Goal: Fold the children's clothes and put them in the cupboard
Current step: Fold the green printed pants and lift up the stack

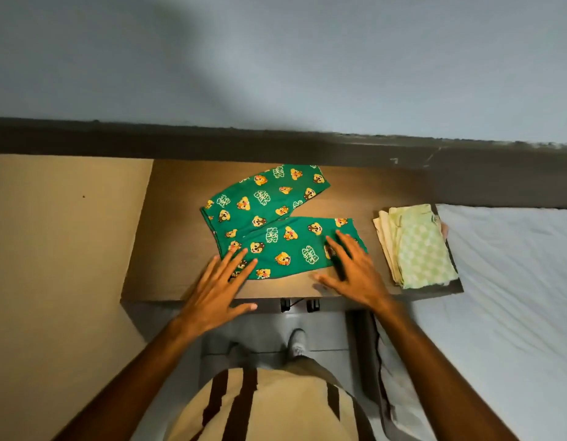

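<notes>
A pair of green children's trousers (275, 218) printed with cartoon chipmunks lies spread on the brown wooden table (177, 249), its two legs splayed apart toward the right. My left hand (216, 289) lies flat with straight fingers on the waist end at the near left. On the end of the nearer leg, my right hand (352, 268) rests flat with its fingers spread. Neither hand grips the cloth. A folded stack of pale green checked and cream clothes (415, 246) sits at the table's right end.
A bed with a white sheet (511, 297) adjoins the table on the right. A tan panel (59, 249) stands to the left, and a grey wall (275, 58) behind. My feet and the grey floor (275, 332) show below the table's near edge.
</notes>
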